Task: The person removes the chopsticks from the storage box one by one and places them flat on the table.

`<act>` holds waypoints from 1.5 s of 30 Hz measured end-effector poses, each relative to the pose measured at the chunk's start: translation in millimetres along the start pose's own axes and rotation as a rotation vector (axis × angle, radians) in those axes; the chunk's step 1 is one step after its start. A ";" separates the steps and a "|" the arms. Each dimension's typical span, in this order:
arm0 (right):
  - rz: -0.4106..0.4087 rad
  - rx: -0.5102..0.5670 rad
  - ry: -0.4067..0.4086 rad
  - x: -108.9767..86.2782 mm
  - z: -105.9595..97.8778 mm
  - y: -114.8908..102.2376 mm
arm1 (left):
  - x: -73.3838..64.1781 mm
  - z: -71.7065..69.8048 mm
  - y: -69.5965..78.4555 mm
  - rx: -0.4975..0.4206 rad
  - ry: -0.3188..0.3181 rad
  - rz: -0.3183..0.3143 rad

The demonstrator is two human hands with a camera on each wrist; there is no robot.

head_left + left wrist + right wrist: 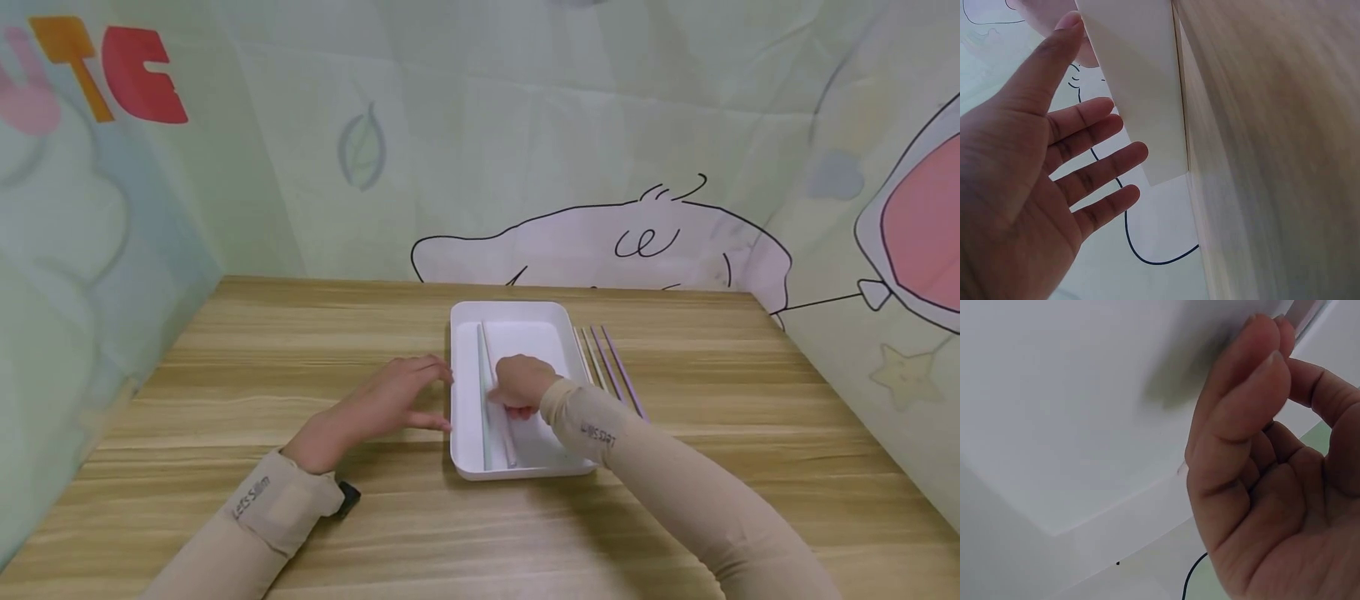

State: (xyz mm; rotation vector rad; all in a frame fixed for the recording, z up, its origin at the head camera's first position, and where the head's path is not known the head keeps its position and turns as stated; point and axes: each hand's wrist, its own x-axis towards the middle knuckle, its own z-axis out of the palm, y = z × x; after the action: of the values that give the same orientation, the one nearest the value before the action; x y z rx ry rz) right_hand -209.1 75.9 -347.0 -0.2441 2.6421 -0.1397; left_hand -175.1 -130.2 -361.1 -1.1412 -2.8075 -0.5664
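Observation:
A white rectangular tray (536, 469) lies on the wooden table, holding a pale green chopstick (483, 425) and a pale pink chopstick (507, 437) lengthwise in its left half. My right hand (525, 383) reaches into the tray and pinches the pink chopstick near its middle. Curled fingers (1235, 419) partly hide that chopstick in the right wrist view. At the tray's left side is my left hand (382, 404), fingers spread and thumb apart, the tips right at the outer wall. Its palm faces the wall in the left wrist view.
Along the tray's right side lie several more chopsticks, among them a whitish one (594, 358) and a purple one (624, 371), partly covered by the right sleeve (660, 467). Printed cloth walls (300, 167) stand behind the wooden table (337, 325) and at both sides.

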 end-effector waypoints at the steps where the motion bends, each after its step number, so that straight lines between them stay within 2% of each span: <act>1: 0.004 -0.003 0.000 -0.7 -0.8 0.3 | 0.1 0.1 -0.1 0.000 0.000 0.000; 10: 0.020 -0.001 -0.006 -5.1 -7.1 6.8 | 0.5 0.3 -0.5 0.004 -0.001 0.005; 29: 0.002 0.073 0.029 -17.9 -21.5 31.2 | 0.6 0.5 0.4 -0.001 0.016 0.023; 35: -0.021 0.064 0.049 -23.1 -24.8 40.8 | -0.1 0.5 -0.1 -0.009 0.012 0.021; 45: -0.030 0.062 0.042 -26.9 -26.1 57.0 | 0.0 2.2 -2.2 0.007 0.042 0.063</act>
State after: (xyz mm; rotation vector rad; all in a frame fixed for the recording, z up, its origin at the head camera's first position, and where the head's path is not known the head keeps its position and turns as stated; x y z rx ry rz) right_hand -206.5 138.5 -319.8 -0.2623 2.6719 -0.2389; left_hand -176.5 -130.9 -363.9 -1.1977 -2.7256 -0.5675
